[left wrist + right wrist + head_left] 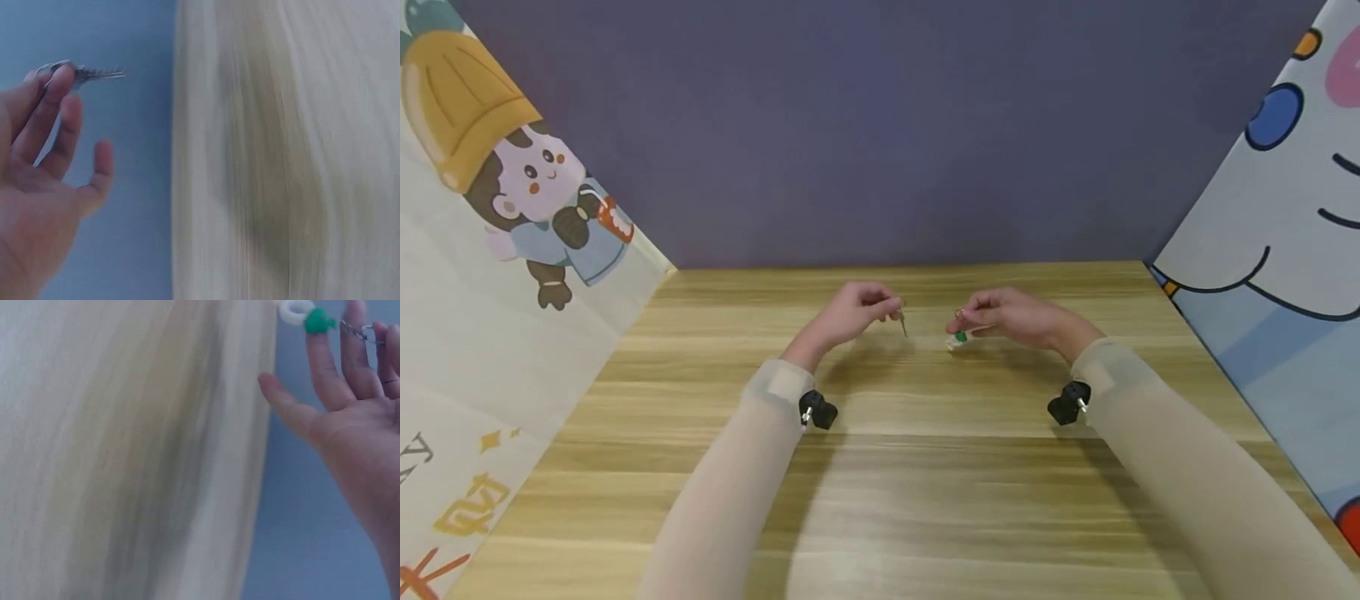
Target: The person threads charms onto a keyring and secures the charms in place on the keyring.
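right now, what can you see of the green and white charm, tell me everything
The charm has a green piece and a pale, ring-like white part; both look like plastic. A thin, silvery metal chain runs from the green piece to the right grip, which holds it. The charm hangs tilted, white part lowest, over the wooden tabletop; whether it touches the wood is unclear. Finer detail is too small to make out.

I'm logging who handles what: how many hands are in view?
2: the left hand holding a key, and the right hand holding a green-and-white keychain, both above the wooden table.
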{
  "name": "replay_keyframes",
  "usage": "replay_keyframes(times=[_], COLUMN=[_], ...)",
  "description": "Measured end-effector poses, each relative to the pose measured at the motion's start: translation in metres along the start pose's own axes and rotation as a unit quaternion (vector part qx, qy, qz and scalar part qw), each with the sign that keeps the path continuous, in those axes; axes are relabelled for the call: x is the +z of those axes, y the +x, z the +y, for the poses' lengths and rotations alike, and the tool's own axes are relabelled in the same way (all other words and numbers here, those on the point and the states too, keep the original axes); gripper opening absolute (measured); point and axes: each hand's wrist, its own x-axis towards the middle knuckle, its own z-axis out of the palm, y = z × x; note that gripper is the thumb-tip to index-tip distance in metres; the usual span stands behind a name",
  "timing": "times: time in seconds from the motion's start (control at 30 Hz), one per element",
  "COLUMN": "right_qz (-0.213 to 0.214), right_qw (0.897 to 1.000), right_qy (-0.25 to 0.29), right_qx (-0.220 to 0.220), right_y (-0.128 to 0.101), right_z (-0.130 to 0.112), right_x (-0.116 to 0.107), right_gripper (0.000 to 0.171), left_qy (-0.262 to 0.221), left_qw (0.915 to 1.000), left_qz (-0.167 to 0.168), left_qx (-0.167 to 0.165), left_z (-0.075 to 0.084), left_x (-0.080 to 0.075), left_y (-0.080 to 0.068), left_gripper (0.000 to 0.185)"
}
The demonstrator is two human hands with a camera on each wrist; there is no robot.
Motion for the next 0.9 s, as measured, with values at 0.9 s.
replay_keyframes(times=[0.9], right_qz=[0.212], right_qw=[0.963], right_qy=[-0.044], right_qx=[-0.16], right_y=[-0.017], right_z=[-0.063], right_x=[0.088], right_gripper=[0.034], left_qy=[0.044], left_qw=[0.9734], left_qz=[0.182], left_qx=[0.132], left_z=[0.057], left_x=[0.017], left_y=[-0.034], left_gripper=[0.014])
